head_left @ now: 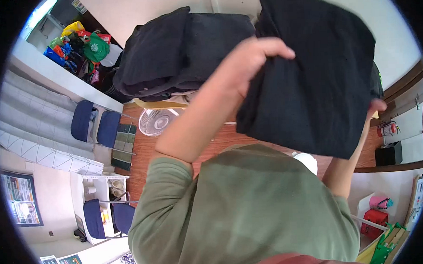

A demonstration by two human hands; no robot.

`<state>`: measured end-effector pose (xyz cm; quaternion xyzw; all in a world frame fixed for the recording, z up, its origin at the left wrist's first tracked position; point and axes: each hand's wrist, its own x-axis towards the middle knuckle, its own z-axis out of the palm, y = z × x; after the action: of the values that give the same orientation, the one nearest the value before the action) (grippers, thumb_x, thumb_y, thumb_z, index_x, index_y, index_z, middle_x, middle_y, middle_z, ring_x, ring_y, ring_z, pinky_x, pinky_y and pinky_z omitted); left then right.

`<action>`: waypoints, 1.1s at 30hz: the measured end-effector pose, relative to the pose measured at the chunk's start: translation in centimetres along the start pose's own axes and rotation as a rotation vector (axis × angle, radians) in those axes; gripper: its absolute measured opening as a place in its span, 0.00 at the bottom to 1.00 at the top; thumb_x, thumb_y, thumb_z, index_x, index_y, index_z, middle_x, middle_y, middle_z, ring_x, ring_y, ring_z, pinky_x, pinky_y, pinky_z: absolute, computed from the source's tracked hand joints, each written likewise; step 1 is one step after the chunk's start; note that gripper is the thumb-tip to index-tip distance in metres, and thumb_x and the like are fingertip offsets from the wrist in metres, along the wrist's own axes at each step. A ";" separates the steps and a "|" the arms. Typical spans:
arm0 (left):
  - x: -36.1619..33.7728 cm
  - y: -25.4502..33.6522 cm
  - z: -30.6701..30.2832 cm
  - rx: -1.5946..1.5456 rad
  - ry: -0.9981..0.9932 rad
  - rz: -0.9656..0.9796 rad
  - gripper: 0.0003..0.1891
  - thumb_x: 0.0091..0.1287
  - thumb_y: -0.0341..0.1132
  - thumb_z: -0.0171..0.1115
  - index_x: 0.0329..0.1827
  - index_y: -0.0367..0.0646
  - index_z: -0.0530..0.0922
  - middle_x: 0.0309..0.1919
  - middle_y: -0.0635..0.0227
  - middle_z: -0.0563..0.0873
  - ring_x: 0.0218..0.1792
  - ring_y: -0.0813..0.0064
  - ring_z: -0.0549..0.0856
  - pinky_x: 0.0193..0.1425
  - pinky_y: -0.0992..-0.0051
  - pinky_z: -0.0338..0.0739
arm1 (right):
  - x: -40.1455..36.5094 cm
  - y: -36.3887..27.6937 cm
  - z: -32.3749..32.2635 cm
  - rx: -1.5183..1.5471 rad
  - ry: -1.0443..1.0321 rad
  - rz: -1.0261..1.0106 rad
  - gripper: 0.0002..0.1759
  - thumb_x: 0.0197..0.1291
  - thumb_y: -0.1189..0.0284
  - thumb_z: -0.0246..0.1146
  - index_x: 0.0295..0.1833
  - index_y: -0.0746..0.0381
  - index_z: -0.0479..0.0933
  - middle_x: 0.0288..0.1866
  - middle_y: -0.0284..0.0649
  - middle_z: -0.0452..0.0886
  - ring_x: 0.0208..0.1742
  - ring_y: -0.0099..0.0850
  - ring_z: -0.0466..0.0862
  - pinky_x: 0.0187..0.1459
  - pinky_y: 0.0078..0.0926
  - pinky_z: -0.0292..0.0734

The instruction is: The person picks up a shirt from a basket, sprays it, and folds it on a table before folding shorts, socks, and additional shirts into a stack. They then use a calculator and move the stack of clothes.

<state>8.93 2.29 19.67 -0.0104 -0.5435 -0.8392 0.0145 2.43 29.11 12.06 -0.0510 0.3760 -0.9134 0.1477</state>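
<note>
A folded black cloth (312, 82) is held up in front of my chest between both hands. My left hand (258, 60) grips its left edge, thumb lying on the near face and the other fingers hidden behind it. At the right edge my right hand (377, 106) shows only in part, blurred, with most of it behind the cloth. Left of the held piece, a pile of folded dark clothes (185, 49) lies on a table with a light wooden edge (161, 105).
A white fan (159, 121) stands on the wooden floor below the pile. Blue chairs (109, 128) are at the left, and colourful bags (85, 45) crowd the far left corner. A fire extinguisher (387, 128) hangs at the right, above a black box (388, 154).
</note>
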 end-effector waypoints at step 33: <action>1.2 8.2 -31.4 1.848 0.099 0.087 0.32 0.76 0.63 0.34 0.77 0.62 0.66 0.77 0.67 0.65 0.81 0.61 0.51 0.81 0.46 0.41 | 18.7 24.9 27.9 -2.308 -0.853 -0.557 0.43 0.67 0.30 0.36 0.78 0.42 0.62 0.84 0.42 0.51 0.84 0.44 0.45 0.67 0.85 0.32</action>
<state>7.99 -29.71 14.37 0.0208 -0.9947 -0.0708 0.0715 -3.92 -12.15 14.09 -0.5175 0.8520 0.0350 -0.0703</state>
